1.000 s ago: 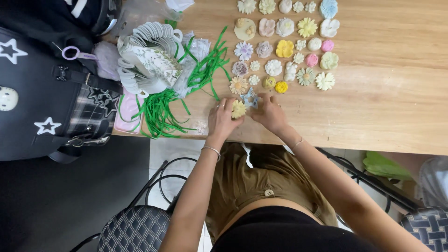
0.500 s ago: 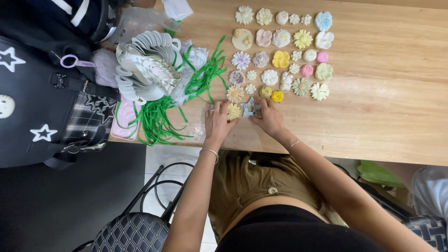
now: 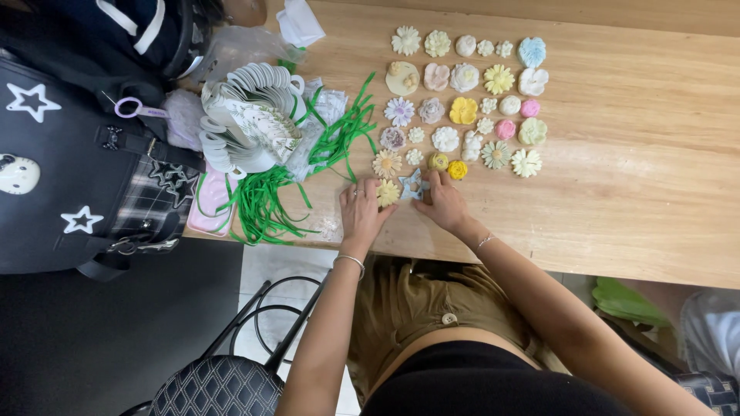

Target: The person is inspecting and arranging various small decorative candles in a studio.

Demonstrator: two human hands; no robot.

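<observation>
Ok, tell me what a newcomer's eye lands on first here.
First, the grid of small pastel flower pieces laid out in rows on the wooden table. Next, the bright green ribbon strands spilling by a stack of white tags to the left. At the near edge, the left hand touches a pale yellow flower and the right hand a blue star piece.

Wooden table (image 3: 632, 192) bears flower pieces (image 3: 462, 108), green ribbons (image 3: 266, 202).

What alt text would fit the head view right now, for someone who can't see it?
Seen from above, the left hand touches a pale yellow flower piece and the right hand touches a blue star piece on a wooden table, below rows of small pastel flower pieces. Green ribbon strips lie to the left.
</observation>
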